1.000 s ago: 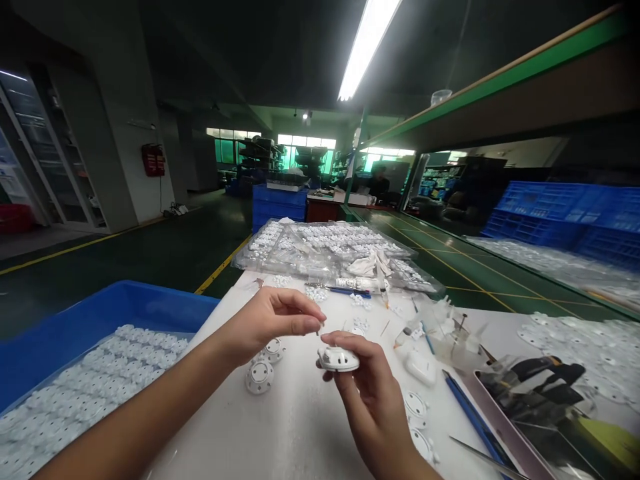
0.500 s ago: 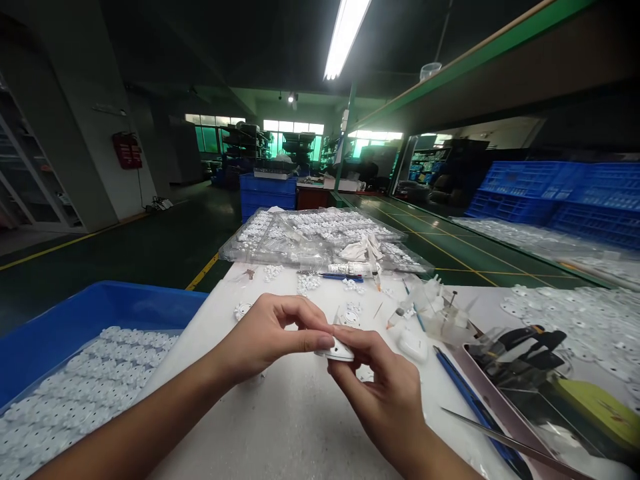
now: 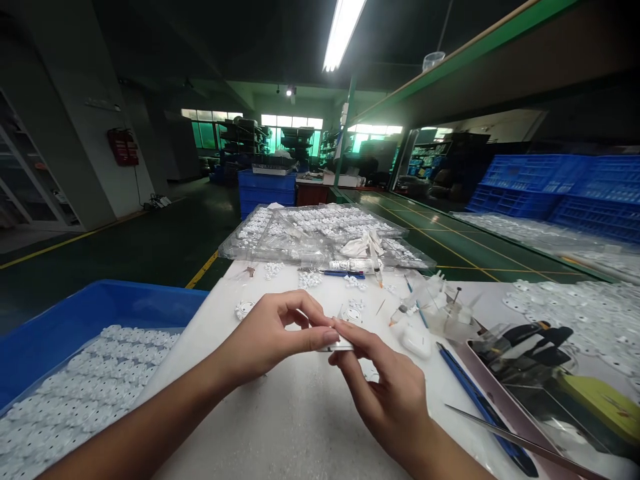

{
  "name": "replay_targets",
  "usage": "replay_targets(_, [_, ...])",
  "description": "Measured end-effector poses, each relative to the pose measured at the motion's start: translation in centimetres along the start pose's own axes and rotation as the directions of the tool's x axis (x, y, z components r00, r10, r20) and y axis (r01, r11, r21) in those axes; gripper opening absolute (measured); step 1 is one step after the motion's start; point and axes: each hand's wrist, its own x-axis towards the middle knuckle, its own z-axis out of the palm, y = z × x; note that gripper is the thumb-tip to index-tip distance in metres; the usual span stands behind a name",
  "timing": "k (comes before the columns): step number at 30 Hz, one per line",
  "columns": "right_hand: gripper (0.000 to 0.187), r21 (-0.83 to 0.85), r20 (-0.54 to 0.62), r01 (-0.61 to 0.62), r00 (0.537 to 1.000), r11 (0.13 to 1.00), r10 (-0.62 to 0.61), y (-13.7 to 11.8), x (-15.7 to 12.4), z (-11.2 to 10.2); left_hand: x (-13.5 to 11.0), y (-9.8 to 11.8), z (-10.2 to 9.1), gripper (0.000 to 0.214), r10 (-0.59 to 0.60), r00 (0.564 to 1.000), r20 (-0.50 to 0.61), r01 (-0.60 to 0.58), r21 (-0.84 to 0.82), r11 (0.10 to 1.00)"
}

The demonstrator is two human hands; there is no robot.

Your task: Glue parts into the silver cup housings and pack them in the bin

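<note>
— From where does the head view look?
— Close above the near end of the white table [image 3: 280, 427].
— Facing which way?
— Forward and down, along the table and past its far end.

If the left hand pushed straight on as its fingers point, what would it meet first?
Probably the white disc in the right hand, or that hand's fingertips just beside it. The left hand looks right up against both, though exact contact is unclear.

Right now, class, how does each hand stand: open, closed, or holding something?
Left hand: closed, at the white piece; whether it grips anything cannot be told.
Right hand: closed, holding the white piece.
</note>
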Motion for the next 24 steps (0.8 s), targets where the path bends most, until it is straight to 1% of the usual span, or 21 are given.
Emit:
replay_targets(2, [0.034,-0.051,-0.009,0.049,0.999,0.998,-0.05,0.1,-0.1,0.0,-0.1,-0.1,0.1,0.019,0.002,1.0,0.017,-0.002,-0.02,1.0])
replay_targets(4, [0.034,-0.096,-0.025,0.085,0.996,0.992,-0.088,0.2,-0.1,-0.1,-0.2,-0.1,0.2,0.018,0.016,1.0,0.024,-0.016,0.006,1.0])
replay_targets(6, [0.033,-0.141,-0.037,0.115,0.992,0.983,-0.121,0.3,-0.1,-0.1,-0.2,0.1,0.2,0.016,0.035,0.999,0.041,-0.038,0.072,0.997])
replay_targets(9, [0.033,-0.215,-0.046,0.198,0.976,0.957,-0.212,0.4,0.0,-0.1,-0.2,0.8,-0.2,0.015,0.045,0.994,0.097,-0.062,0.18,0.982])
replay_targets(11, [0.033,-0.248,-0.054,0.241,0.964,0.938,-0.262,0.4,0.0,-0.1,-0.2,1.3,-0.5,0.021,0.047,0.989,0.142,-0.083,0.256,0.963])
replay_targets(12, [0.033,-0.254,-0.055,0.242,0.963,0.936,-0.264,0.4,0.0,-0.1,-0.2,1.4,-0.6,0.025,0.061,0.985,0.164,-0.107,0.293,0.95])
replay_targets(14, [0.035,-0.251,-0.043,0.208,0.973,0.945,-0.226,0.3,0.1,-0.2,-0.3,1.3,-0.7,0.029,0.101,0.976,0.192,-0.167,0.367,0.915])
replay_targets(17, [0.04,-0.248,-0.002,0.175,0.983,0.953,-0.181,0.3,0.0,-0.3,-0.4,0.7,-0.4,0.021,0.181,0.969,0.17,-0.239,0.45,0.86])
replay_targets(19, [0.044,-0.28,-0.001,0.197,0.979,0.94,-0.206,0.3,0.0,-0.3,-0.5,0.1,0.1,0.013,0.23,0.965,0.123,-0.261,0.472,0.842])
replay_targets(22, [0.045,-0.345,0.004,0.223,0.972,0.912,-0.236,0.4,0.0,-0.4,-0.6,-0.4,0.7,0.015,0.294,0.953,0.065,-0.29,0.469,0.834])
replay_targets(24, [0.043,-0.356,0.02,0.235,0.97,0.904,-0.244,0.4,0.1,-0.7,-0.7,-0.4,0.7,0.016,0.332,0.942,0.058,-0.318,0.477,0.819])
